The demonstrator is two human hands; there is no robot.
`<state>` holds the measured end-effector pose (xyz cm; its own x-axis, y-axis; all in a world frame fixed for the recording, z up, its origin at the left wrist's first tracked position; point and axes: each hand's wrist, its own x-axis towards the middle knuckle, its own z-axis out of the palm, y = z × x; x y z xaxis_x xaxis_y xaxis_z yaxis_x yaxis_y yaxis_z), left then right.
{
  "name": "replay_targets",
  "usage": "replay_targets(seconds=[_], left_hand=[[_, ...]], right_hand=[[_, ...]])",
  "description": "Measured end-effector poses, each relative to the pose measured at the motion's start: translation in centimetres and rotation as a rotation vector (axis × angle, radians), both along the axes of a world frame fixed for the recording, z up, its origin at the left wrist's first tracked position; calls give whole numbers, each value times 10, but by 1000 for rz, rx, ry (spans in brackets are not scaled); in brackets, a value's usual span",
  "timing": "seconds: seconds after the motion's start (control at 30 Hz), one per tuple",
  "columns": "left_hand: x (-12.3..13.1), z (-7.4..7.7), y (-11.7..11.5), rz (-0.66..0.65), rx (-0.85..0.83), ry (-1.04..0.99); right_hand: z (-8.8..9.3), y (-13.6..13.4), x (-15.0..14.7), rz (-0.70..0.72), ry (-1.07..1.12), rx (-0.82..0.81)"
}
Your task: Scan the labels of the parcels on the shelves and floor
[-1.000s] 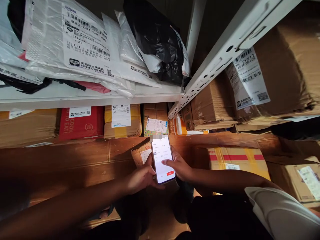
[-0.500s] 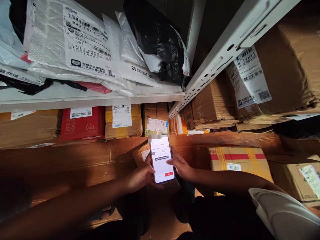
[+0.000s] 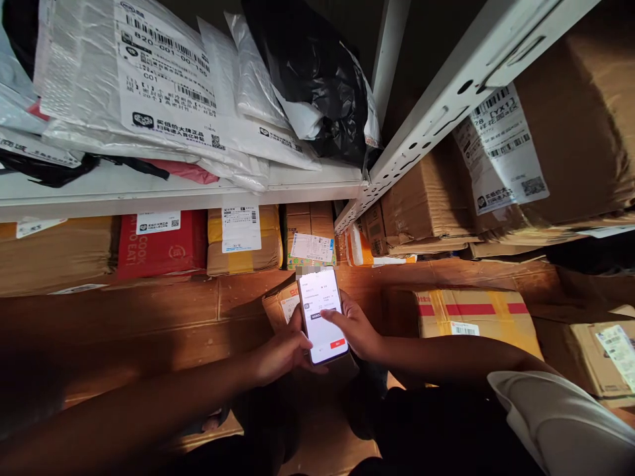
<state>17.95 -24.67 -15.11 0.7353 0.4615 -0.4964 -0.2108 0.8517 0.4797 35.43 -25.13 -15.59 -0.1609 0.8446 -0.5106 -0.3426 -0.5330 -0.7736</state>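
White metal shelf board (image 3: 149, 192) runs across, piled with grey plastic mailers (image 3: 163, 86) and a black bag (image 3: 317, 73). Perforated white beam (image 3: 446, 99) slants at right, with labelled cardboard boxes (image 3: 570, 132) beneath it. Under the shelf: a red box (image 3: 159, 244) among brown ones. Lower down, flat cartons (image 3: 149, 317) and a red-striped box (image 3: 471, 314). Light is dim and warm low down, brighter above.

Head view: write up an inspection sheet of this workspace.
Surface: white shelf board loaded; brown floor below, dim.
Job's things: phone, screen lit, over a small carton.
Clutter: labelled mailer bags, black bag, red box, taped carton.
Hands: left hand grips the phone's left edge; right hand holds its right edge, thumb on screen.
Cables: nothing seen.
Surroundings: perforated shelf frame, more cartons at right.
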Motion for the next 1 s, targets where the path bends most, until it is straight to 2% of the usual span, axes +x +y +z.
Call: replay_targets(seconds=[0.13, 0.3, 0.37, 0.47, 0.57, 0.77, 0.9, 1.0], left_hand=[[0, -1, -1, -9, 4, -20], [-1, -2, 1, -3, -6, -3], [-3, -4, 1, -1, -11, -10], [-6, -7, 2, -9, -5, -29], [-7, -10, 3, -7, 3, -38], [-10, -8, 5, -77, 45, -20], [-13, -7, 5, -122, 135, 17], [-15, -9, 5, -133, 138, 23]], right_hand=[[4, 1, -3, 2, -41, -16], [0, 5, 3, 26, -61, -11], [-2, 7, 8, 73, -98, 31], [-1, 10, 15, 154, -265, 166], [-1, 10, 17, 185, -367, 260], [-7, 5, 10, 117, -115, 66], [-8, 5, 10, 97, -65, 40], [-6, 6, 10, 97, -48, 61]])
